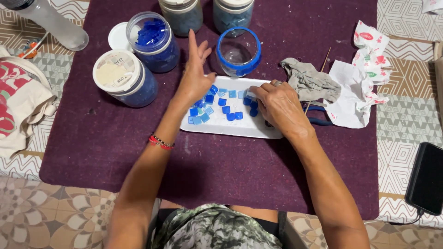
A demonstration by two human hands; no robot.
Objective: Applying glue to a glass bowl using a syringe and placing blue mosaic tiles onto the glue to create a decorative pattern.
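Left hand (194, 78) flat, fingers spread, grasping nothing, fingertips touching blue mosaic tiles (221, 105) on white tray (221, 127); right hand (278, 107) curled at tile row's far end, grip unclear; best to nudge tiles singly, keeping tray steady.

Around our work, on and beside the purple cloth (230, 161)

We see a grey rag (309, 80) next to crumpled printed paper (364, 78), a capped jar (121, 78), an open jar of blue pieces (154, 41), two more jars (207, 14) at the top, a clear bottle (50, 20), folded fabric (20, 103) and a black phone (427, 177).
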